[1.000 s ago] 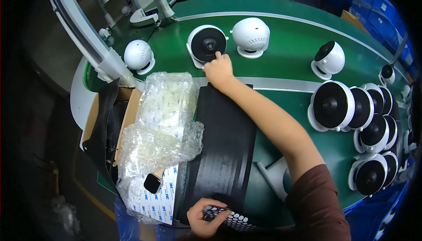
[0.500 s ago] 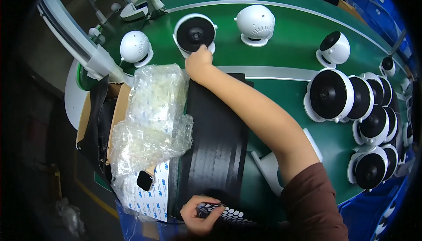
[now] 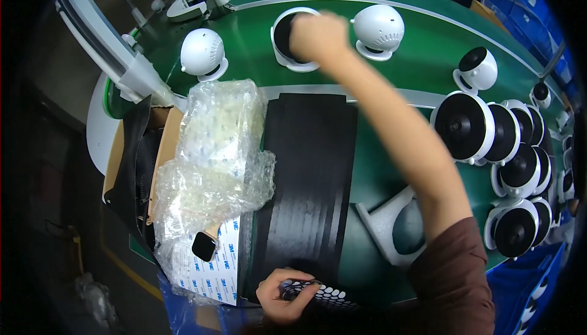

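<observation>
At the front edge, my left hand [image 3: 284,295] is closed, thumb and fingers pinching a dark sheet with white round dots [image 3: 333,296]. My right arm reaches far across the green bench. My right hand [image 3: 321,38] is blurred by motion in front of a round white camera with a black face [image 3: 283,36], hiding its right part. Whether the fingers touch the camera or hold anything cannot be made out. On either side stand more white cameras, one to the left [image 3: 203,54] and one to the right [image 3: 379,30], with vented backs showing.
A black mat [image 3: 306,176] lies before me, beside plastic-wrapped packs [image 3: 217,127] and a brown box [image 3: 168,151]. On a printed backing sheet [image 3: 223,274] rests a black-screened watch [image 3: 204,246]. A pale curved stand [image 3: 382,231] lies under my forearm. Several cameras [image 3: 461,127] crowd the right.
My right hand has moved up and right from the camera's lower edge to across its face. The row of cameras at the back sits farther right. My left hand keeps its pinch.
</observation>
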Demonstrator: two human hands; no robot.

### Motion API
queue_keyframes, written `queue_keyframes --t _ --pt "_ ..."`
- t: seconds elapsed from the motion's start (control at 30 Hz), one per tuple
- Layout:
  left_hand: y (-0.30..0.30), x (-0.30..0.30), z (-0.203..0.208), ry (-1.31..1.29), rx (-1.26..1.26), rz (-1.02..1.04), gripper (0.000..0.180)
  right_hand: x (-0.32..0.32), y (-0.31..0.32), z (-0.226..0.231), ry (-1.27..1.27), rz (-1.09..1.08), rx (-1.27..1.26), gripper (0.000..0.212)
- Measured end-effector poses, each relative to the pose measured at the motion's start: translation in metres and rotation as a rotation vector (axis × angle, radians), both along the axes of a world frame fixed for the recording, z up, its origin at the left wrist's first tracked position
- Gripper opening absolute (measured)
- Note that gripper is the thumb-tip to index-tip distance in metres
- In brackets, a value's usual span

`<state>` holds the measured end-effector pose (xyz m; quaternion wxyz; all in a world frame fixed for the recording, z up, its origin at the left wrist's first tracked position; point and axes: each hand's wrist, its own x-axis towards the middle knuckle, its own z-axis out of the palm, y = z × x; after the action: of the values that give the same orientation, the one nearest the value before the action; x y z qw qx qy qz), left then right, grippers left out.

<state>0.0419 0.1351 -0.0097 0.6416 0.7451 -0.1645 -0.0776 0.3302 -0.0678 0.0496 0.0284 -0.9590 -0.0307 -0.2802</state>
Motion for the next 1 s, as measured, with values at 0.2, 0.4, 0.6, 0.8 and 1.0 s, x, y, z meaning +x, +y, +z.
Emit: queue_keyframes --t 0.2,0.4,0.6,0.8,1.0 --pt "-0.001 0.002 0.004 -0.012 -0.024 -0.037 0.022 0.007 -0.113 0.001 0.119 -0.671 0.175 0.075" --pt "-0.009 -0.01 0.001 0.079 -0.138 0.184 0.017 -0.014 -0.129 0.007 0.094 -0.542 0.36 0.086" --pt "-0.028 -0.011 0.004 -0.004 -0.163 0.284 0.014 -0.093 -0.13 0.086 -0.204 -0.309 -0.001 0.081" --pt "-0.017 -0.005 -0.001 -0.166 -0.277 0.278 0.012 -0.254 -0.091 0.114 0.213 0.134 0.592 0.064" --pt "-0.044 -0.012 0.017 -0.349 -0.23 0.077 0.013 -0.304 -0.1 -0.002 0.573 -0.067 1.197 0.062"
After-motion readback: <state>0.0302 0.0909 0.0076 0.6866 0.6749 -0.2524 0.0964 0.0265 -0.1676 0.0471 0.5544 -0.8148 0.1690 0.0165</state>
